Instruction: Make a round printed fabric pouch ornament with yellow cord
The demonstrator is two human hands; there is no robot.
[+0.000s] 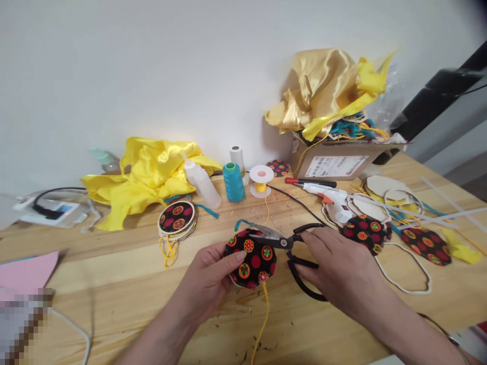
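Our left grip (210, 272) pinches the floral fabric disc (255, 262), right grip (338, 263) curls round black-handled scissors (283, 243); we'd take tiny snips.

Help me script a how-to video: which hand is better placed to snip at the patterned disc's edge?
Probably the right hand: it holds the scissors, their blades at the upper edge of the patterned disc. The left hand is occupied gripping the disc.
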